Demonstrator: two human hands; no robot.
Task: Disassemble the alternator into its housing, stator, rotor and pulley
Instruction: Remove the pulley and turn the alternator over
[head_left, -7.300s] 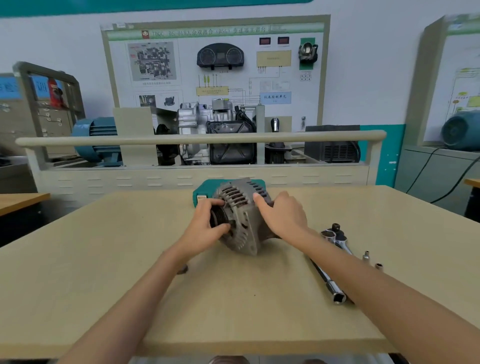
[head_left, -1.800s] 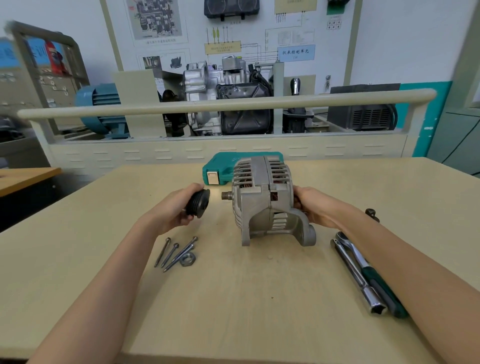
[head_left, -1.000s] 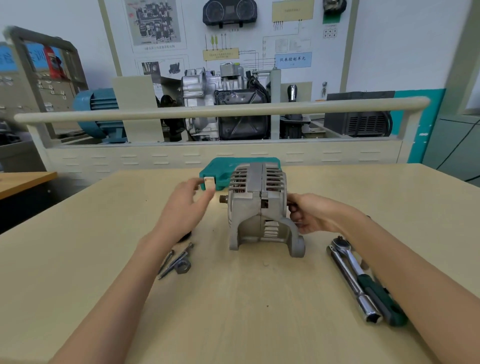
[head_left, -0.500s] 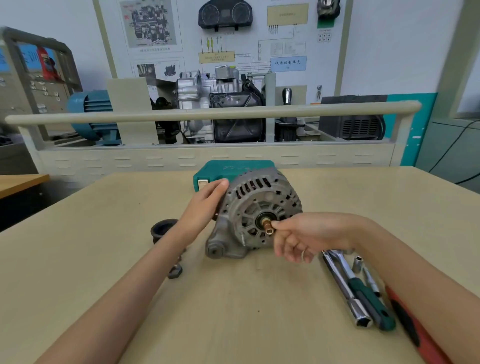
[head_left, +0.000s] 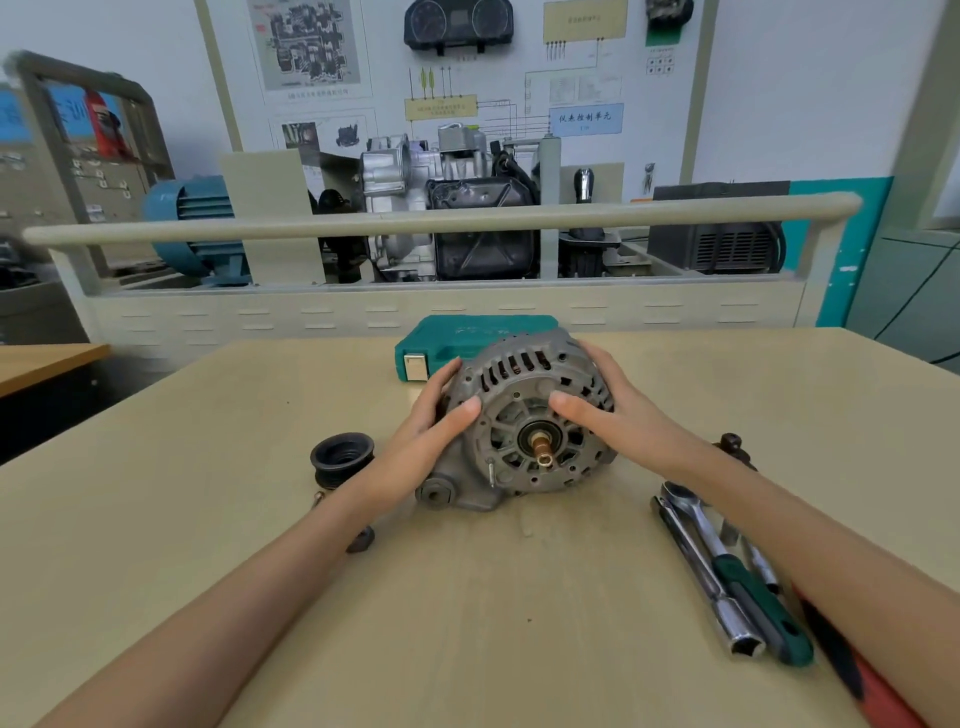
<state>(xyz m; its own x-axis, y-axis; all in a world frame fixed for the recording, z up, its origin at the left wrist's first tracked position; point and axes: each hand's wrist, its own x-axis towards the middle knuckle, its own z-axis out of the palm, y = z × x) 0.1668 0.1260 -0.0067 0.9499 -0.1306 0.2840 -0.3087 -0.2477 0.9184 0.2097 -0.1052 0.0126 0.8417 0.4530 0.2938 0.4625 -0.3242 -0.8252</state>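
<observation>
Your left hand (head_left: 426, 441) and right hand (head_left: 613, 410) clasp the alternator (head_left: 524, 431) from either side, thumbs curled over its front face, bare shaft (head_left: 543, 449) pointing at you between them. It rests on the table (head_left: 467, 623). The pulley (head_left: 342, 461) lies just outside your left hand; the ratchet (head_left: 727, 566) lies beneath your right forearm.

left hand (head_left: 425, 435): fingers curled round housing side, thumb on front
right hand (head_left: 613, 410): mirrored grip opposite side
</observation>
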